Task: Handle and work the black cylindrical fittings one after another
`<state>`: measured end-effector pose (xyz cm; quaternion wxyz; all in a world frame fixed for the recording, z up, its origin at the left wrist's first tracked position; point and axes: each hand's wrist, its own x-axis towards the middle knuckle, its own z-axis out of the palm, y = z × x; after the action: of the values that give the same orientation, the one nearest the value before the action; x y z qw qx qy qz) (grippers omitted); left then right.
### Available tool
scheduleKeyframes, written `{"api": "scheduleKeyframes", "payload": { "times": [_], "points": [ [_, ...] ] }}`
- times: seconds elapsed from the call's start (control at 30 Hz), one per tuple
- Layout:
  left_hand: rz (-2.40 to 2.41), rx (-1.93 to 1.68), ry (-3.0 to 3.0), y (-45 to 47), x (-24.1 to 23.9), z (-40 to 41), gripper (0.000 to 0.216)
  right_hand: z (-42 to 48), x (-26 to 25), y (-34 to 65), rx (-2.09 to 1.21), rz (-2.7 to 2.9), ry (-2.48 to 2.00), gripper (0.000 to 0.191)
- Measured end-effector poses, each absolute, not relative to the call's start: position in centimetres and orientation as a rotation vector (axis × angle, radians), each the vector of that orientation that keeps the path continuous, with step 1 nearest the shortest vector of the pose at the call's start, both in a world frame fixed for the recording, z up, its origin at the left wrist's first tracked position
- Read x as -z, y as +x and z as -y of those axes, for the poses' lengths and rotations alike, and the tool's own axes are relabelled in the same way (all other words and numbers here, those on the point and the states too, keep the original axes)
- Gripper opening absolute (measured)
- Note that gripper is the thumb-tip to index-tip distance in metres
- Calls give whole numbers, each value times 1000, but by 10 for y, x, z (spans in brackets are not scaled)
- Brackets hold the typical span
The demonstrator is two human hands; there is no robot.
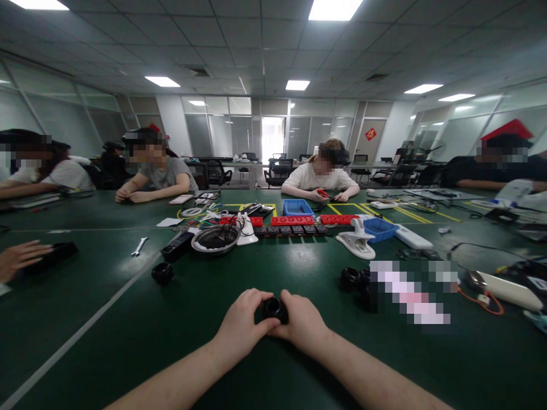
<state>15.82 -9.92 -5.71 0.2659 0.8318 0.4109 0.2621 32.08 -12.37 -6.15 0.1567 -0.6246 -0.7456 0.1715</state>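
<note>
Between my two hands is a small black round part with a hole in its top (273, 307), on or just above the green table (205, 341). My left hand (243, 320) curls around its left side, thumb in front and fingers behind. From the right, my right hand (302, 320) closes on the same part, and the two thumbs come close together at the front. A similar black round part (163, 274) stands to the left, farther from me. More black round parts (350, 278) sit to the right, partly covered by a blurred patch.
Across the middle lie a metal bowl (215, 240), red socket strips (293, 220), blue trays (378, 229) and a white clip stand (356, 242). A wrench (139, 246) is at left, near another person's hand (25, 259). Cables and a white device (508, 289) occupy the right. Several people sit around.
</note>
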Motion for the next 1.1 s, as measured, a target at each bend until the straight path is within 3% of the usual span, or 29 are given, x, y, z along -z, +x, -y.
{"api": "scheduleKeyframes", "payload": {
  "times": [0.23, 0.47, 0.57, 0.73, 0.93, 1.1],
  "points": [
    [-917, -592, 2291, 150, 47, 91, 32, 128, 54, 325, -497, 2254, -1632, 48],
    [-803, -469, 2235, 145, 39, 91, 34, 118, 57, 342, -677, 2344, -1510, 33],
    [-924, -531, 2218, 150, 46, 95, 32, 120, 60, 332, -577, 2284, -1631, 39],
    [-1192, -685, 2221, 159, 56, 103, 30, 130, 63, 314, -312, 2178, -1801, 34],
    [-998, -622, 2264, 152, 48, 99, 29, 129, 56, 326, -465, 2293, -1562, 56],
    [-800, -469, 2219, 146, 41, 92, 35, 121, 52, 341, -693, 2380, -1459, 31]
  ]
}}
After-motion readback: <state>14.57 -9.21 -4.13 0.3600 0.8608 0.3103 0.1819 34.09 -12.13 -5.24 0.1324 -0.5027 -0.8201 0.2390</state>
